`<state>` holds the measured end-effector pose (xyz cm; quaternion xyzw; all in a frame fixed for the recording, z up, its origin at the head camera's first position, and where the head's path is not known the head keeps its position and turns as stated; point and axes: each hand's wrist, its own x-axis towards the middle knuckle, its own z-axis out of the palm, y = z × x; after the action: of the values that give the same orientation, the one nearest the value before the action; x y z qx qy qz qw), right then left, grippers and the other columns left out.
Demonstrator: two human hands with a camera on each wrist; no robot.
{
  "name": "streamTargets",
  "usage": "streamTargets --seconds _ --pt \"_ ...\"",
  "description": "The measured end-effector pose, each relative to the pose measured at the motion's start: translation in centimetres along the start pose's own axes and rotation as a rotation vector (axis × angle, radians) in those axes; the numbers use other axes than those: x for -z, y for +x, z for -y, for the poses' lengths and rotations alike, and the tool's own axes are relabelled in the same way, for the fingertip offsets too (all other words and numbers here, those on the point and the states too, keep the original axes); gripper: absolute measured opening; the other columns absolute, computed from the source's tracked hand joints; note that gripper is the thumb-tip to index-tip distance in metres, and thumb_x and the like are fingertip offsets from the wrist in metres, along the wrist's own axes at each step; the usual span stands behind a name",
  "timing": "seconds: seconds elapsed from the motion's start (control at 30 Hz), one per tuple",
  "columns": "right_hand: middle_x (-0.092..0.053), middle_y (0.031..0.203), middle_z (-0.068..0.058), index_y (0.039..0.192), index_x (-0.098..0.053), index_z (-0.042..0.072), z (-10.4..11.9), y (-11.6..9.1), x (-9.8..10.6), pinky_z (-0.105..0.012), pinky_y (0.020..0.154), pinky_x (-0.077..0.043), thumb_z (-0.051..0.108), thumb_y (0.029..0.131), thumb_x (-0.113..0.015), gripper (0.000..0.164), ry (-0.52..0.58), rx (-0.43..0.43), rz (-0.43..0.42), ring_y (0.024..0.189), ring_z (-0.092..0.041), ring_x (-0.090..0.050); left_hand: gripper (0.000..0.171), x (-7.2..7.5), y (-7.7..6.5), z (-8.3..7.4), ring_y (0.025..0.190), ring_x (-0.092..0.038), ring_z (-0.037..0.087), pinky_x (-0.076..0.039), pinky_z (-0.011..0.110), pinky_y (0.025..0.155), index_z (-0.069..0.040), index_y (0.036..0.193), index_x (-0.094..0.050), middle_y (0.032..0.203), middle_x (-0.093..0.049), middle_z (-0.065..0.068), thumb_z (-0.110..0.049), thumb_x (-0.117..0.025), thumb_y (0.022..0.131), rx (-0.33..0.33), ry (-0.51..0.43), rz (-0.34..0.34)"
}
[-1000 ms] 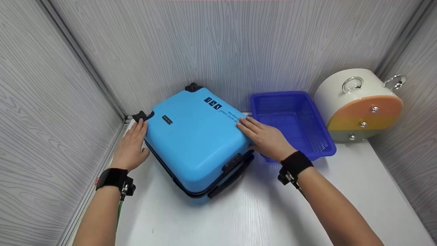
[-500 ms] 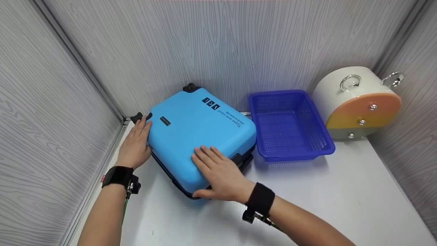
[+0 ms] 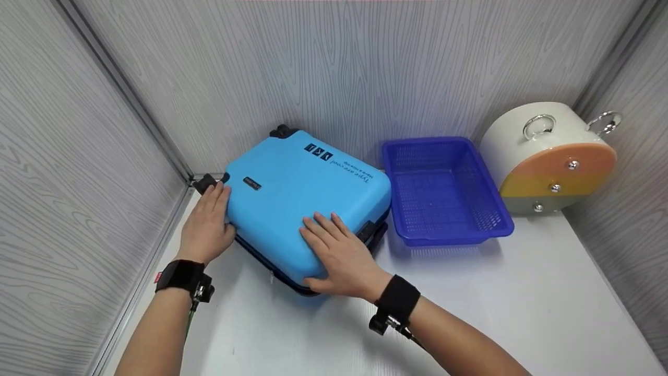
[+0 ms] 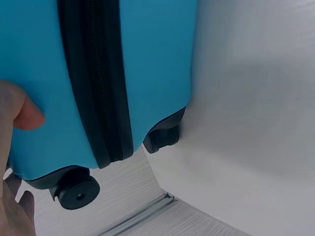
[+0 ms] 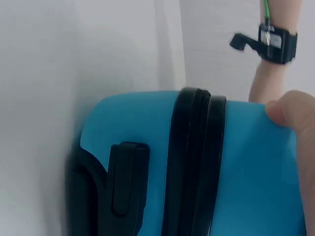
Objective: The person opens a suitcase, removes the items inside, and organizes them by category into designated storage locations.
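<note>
A light blue hard-shell suitcase (image 3: 302, 196) lies flat on the white table, printed face up, its wheels towards the back left. My left hand (image 3: 206, 224) rests against its left corner, fingers extended beside a black wheel (image 3: 206, 183). In the left wrist view the thumb (image 4: 30, 115) touches the blue side, near the zipper (image 4: 98, 73) and a wheel (image 4: 78, 191). My right hand (image 3: 344, 258) lies spread on the near corner, fingers straight on top and thumb down at the edge. The right wrist view shows the black side handle (image 5: 125, 182) and zipper band (image 5: 194, 157).
A dark blue plastic basket (image 3: 433, 201) stands right of the suitcase, close to its right corner. Farther right is a cream rounded box (image 3: 548, 156) with orange, yellow and green drawers and metal rings. Grey wood-grain panels (image 3: 334, 68) enclose the table on three sides.
My right hand has moved from the suitcase's right corner to its near corner. The suitcase has shifted slightly left and towards the back. My left hand stays at the left corner.
</note>
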<state>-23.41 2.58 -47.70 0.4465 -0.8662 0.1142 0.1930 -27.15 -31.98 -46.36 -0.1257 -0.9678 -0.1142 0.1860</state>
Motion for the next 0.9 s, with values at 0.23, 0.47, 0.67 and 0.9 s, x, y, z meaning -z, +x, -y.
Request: streamTargets --seconds 0.23,0.47,0.67,0.9 --pt "-0.022 0.168 -0.011 0.163 -0.025 0.008 -4.1 -0.6 1.1 -0.041 0.125 -0.008 0.056 0.088 -0.07 0.099 0.091 -0.008 0.059 0.156 -0.026 -0.012 0.083 -0.2 -0.5 -0.7 0.151 -0.021 0.043 -0.014 0.05 0.124 0.007 0.157 -0.03 0.162 -0.027 0.027 -0.017 -0.069 0.088 -0.046 0.046 -0.016" --pt "-0.018 0.17 -0.006 0.165 -0.023 0.016 -8.5 -1.2 2.7 -0.04 0.125 -0.01 0.045 0.086 -0.073 0.098 0.134 -0.087 0.141 0.156 -0.024 -0.01 0.086 -0.9 -1.1 -2.0 0.153 -0.02 0.039 -0.014 0.047 0.124 0.006 0.157 -0.03 0.164 -0.026 0.025 -0.027 -0.074 0.092 -0.095 0.027 -0.023" --pt "-0.018 0.17 -0.005 0.165 -0.024 0.018 -11.1 -1.8 4.0 -0.043 0.124 -0.015 0.039 0.084 -0.072 0.096 0.131 -0.151 0.166 0.156 -0.025 -0.012 0.081 -1.4 -1.3 -4.7 0.148 -0.031 0.038 -0.024 0.049 0.121 0.004 0.154 -0.038 0.158 -0.038 0.024 -0.039 -0.075 0.095 -0.072 0.077 -0.092" --pt "-0.015 0.171 -0.001 0.165 -0.023 0.022 -12.6 -2.2 4.1 -0.051 0.121 -0.025 0.056 0.087 -0.076 0.1 0.185 -0.223 0.163 0.156 -0.023 -0.01 0.082 -1.6 -1.8 -7.7 0.138 -0.043 0.04 -0.036 0.052 0.114 0.003 0.146 -0.048 0.147 -0.048 0.024 -0.048 -0.078 0.09 -0.031 0.16 -0.174"
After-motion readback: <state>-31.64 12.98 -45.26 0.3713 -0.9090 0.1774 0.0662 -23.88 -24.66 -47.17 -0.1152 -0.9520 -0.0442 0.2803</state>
